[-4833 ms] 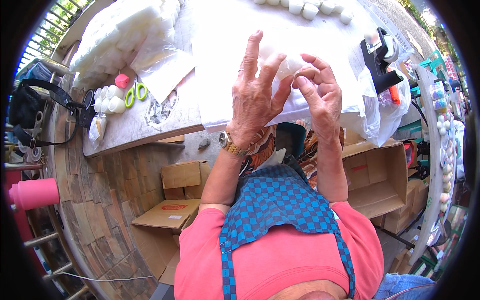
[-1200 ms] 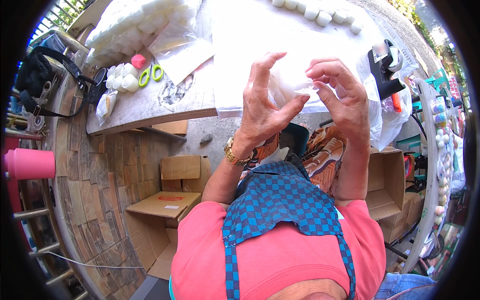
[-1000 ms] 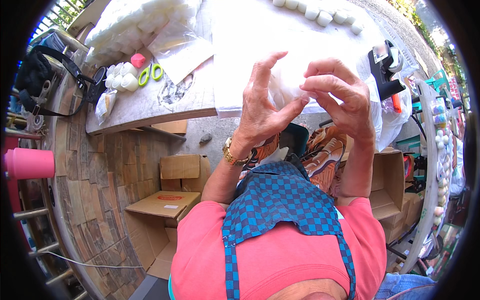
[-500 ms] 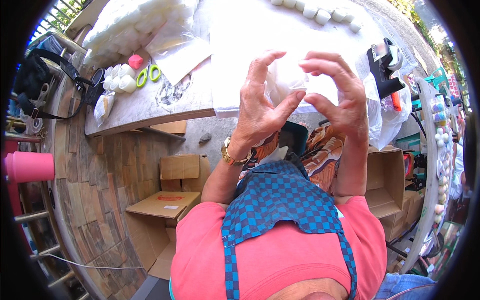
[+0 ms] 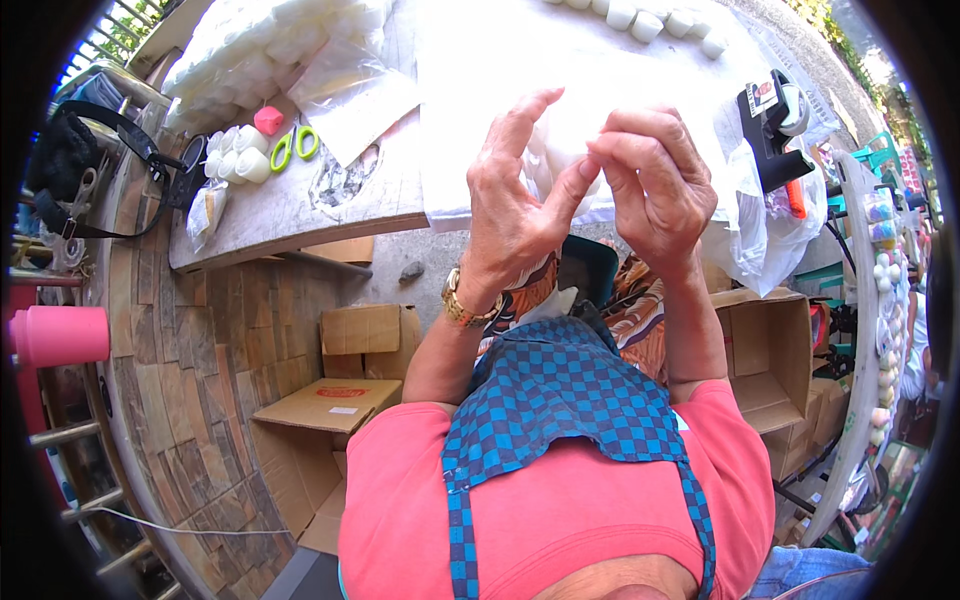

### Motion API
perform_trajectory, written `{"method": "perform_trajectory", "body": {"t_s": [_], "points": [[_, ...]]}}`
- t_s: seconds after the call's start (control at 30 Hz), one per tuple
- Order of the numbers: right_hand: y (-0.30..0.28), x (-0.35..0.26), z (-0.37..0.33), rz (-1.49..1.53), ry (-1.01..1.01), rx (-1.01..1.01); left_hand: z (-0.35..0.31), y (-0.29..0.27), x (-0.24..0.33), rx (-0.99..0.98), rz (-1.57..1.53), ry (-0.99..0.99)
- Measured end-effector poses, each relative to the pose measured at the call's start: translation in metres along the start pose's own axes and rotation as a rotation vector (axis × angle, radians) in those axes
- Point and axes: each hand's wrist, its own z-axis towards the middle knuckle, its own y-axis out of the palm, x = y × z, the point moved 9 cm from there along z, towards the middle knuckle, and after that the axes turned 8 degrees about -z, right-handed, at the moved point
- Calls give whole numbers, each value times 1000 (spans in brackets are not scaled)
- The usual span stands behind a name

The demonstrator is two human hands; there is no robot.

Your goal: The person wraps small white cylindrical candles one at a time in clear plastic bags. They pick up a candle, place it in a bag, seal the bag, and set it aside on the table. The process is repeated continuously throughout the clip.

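Observation:
Over the white-covered table (image 5: pixel 455 180), a pale bundle (image 5: pixel 540 165) sits between my hands. It looks wrapped in thin clear plastic, but glare washes out its shape. My left hand (image 5: pixel 515 190), with a gold watch at the wrist, curves around its left side, thumb and forefinger reaching along it. The fingertips of my right hand (image 5: pixel 655 175) are pinched together beside my left thumb tip. What they grip, if anything, is too small to make out. Several small white cup-shaped pieces (image 5: pixel 648 27) stand in a row at the far side.
Green-handled scissors (image 5: pixel 295 148), a pink lump (image 5: pixel 268 120) and a pack of white cups (image 5: pixel 240 155) lie at left, before a large plastic-wrapped stack (image 5: pixel 265 60). A black tape dispenser (image 5: pixel 768 130) and a plastic bag (image 5: pixel 750 235) are at right. Cardboard boxes (image 5: pixel 340 400) stand below.
My right hand has moved slightly left, and its spread fingers have closed into a pinch by my left thumb. My left hand has shifted a little left, still around the pale bundle.

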Motion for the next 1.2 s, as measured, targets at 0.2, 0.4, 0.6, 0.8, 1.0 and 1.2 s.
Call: {"method": "perform_trajectory", "body": {"t_s": [0.2,0.4,0.6,0.8,1.0,1.2], "points": [[9,1,-1,-74,-94,52,5,1,-7,63,-120,-89],[15,-3,-8,-197,-181,24,10,-6,-12,-59,-77,-61],[18,-2,-20,-235,-282,38,12,-7,-14,-77,-110,-103],[25,-3,-36,-318,-245,41,12,-14,-16,-105,-190,-134],[29,0,-50,-326,-163,54,12,-10,-11,-49,-144,-260],[21,11,-61,-257,52,-5,10,-3,-3,-9,-181,-288]]}}
